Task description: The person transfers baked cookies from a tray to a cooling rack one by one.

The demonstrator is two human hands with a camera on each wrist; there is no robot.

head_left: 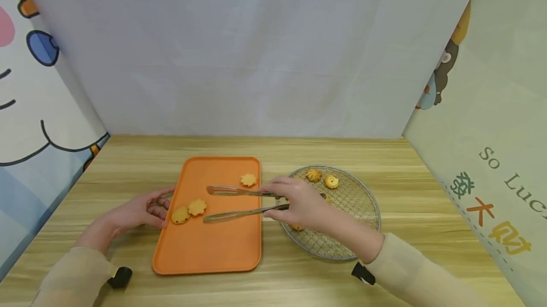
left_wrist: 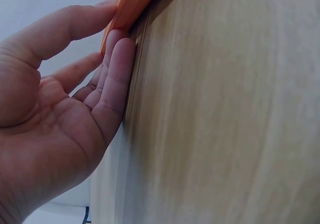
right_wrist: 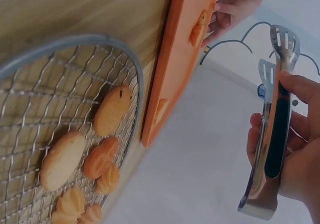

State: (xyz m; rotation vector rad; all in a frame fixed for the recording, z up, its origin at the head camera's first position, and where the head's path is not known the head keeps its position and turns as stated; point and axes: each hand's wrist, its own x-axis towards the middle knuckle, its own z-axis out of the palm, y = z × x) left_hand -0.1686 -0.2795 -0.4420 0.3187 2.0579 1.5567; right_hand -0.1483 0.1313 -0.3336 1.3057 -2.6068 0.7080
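My right hand [head_left: 301, 202] grips metal tongs [right_wrist: 277, 134] with dark handle pads, thumb on one arm and fingers on the other. The slotted tips are spread apart over the orange tray [head_left: 213, 250] with nothing between them. My left hand [head_left: 138, 212] holds the tray's left rim, its thumb and fingertips at the edge [left_wrist: 132, 6]. Two cookies lie side by side on the tray's left part, a round one [head_left: 180, 215] and a scalloped one [head_left: 197, 207]. Another scalloped cookie [head_left: 248, 180] lies near the upper right corner.
To the tray's right sits a round wire rack [head_left: 350, 212] with several cookies, including oval ones [right_wrist: 63, 161] and a swirled one [head_left: 314, 175]. My right hand and forearm cover part of it. A grey cloth [head_left: 256, 60] hangs behind the wooden table [head_left: 427, 231], with printed panels at both sides.
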